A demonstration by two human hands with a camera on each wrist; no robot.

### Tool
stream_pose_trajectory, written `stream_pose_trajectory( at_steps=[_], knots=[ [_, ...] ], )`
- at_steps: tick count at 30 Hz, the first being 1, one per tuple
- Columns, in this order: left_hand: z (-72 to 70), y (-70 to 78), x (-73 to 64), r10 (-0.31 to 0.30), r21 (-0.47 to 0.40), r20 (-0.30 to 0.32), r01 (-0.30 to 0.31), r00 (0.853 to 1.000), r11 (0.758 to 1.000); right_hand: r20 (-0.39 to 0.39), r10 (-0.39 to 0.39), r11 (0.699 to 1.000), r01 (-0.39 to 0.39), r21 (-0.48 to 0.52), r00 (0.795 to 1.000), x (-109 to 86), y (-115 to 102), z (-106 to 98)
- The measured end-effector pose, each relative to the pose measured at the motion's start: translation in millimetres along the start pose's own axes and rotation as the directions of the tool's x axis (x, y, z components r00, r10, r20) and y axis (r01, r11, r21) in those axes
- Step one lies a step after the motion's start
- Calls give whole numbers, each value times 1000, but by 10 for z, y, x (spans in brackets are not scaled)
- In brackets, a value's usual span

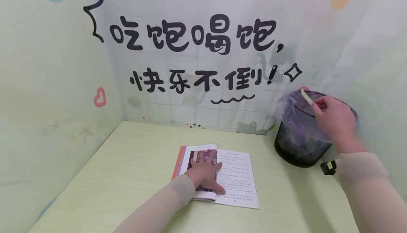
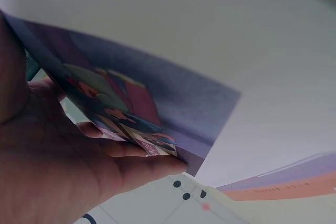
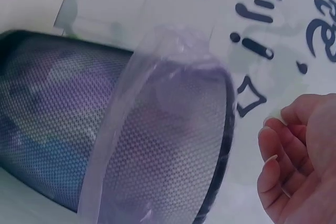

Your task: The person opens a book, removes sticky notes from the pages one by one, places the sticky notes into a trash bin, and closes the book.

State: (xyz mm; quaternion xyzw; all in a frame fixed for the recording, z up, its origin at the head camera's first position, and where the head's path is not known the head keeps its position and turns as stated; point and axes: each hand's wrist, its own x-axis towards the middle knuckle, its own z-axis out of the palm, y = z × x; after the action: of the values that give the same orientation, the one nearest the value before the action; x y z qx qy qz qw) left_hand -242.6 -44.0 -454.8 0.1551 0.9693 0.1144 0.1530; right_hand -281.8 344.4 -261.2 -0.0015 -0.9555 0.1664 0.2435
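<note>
An open book point(image 1: 236, 180) lies on the table, its left page carrying a coloured picture and its right page printed text. My left hand point(image 1: 205, 174) rests on the picture page with fingers spread; in the left wrist view the hand point(image 2: 68, 166) lies against the illustrated page point(image 2: 283, 124). Between thumb and fingers my right hand point(image 1: 335, 116) pinches a thin, pale, slightly curved strip point(image 1: 306, 97), its exact kind unclear. That hand is above the mouth of a black mesh trash bin point(image 1: 294, 144). In the right wrist view the curled fingers point(image 3: 273, 182) mostly hide the strip.
A translucent purple bin liner point(image 1: 287, 109) folds over the bin's rim. Beside the bin, near the right forearm, sits a small black object with a yellowish patch point(image 1: 329, 167). The pale table point(image 1: 105, 176) meets a printed wall covering point(image 1: 197, 112) at the back.
</note>
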Motion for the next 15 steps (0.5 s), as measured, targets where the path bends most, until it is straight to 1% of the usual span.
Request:
stream_pose_trajectory(
  at_steps=[3, 7, 11, 13, 15],
  knots=[
    [3, -2, -3, 1, 4, -2, -1, 1000, 1000, 34, 36, 999, -36, -24, 999, 62, 93, -65],
    [5, 0, -5, -1, 11, -5, 1, 1000, 1000, 70, 74, 996, -71, -46, 995, 92, 178, -111],
    [-3, -1, -17, 3, 0, -5, -3, 1000, 1000, 110, 143, 989, -137, -57, 984, 84, 240, -140],
    [-4, -6, -25, 7, -8, -3, -7, 1000, 1000, 108, 159, 987, -155, -47, 981, 65, 263, -136],
    [0, -15, -32, 9, -8, -4, -9, 1000, 1000, 85, 155, 988, -153, -28, 984, 36, 270, -110]
  ],
)
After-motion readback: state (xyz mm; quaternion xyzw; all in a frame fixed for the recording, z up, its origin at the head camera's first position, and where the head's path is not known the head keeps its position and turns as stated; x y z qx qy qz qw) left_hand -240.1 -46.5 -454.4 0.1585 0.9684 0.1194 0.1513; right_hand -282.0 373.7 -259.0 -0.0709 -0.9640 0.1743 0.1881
